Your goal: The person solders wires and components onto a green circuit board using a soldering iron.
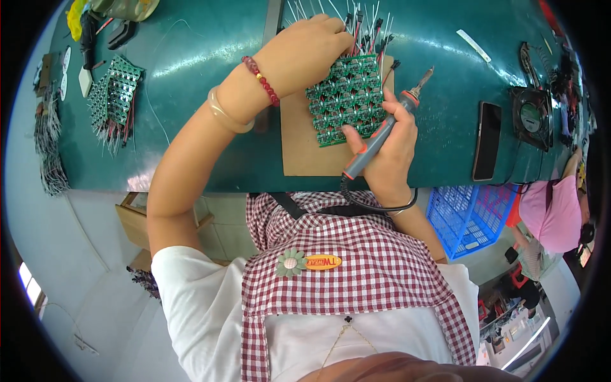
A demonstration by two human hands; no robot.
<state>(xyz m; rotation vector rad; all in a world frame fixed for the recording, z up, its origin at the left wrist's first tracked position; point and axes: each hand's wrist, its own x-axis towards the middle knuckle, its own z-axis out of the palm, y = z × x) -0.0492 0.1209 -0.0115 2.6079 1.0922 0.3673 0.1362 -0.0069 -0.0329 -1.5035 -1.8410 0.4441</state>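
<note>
Head view, near to far: right hand (pixel 388 149) wrapped around soldering iron (pixel 382 130), fingers closed on its grey-and-orange grip, tip raised off the work. Beyond, green circuit-board panel (pixel 347 99) on brown mat (pixel 305 146) on teal tabletop (pixel 210 57). Left hand (pixel 305 54) pressing panel's far edge, fingers curled among red-and-white wire leads (pixel 366 28).

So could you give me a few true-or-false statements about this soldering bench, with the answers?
1. The right hand holds a grey-and-orange soldering iron. True.
2. The left hand rests on a black phone. False: it rests on the wired top edge of the green circuit-board panel; the black phone lies apart to the right.
3. The panel lies on a brown cardboard sheet. True.
4. The blue plastic basket stands on the bench. False: it sits below the bench edge.
</note>
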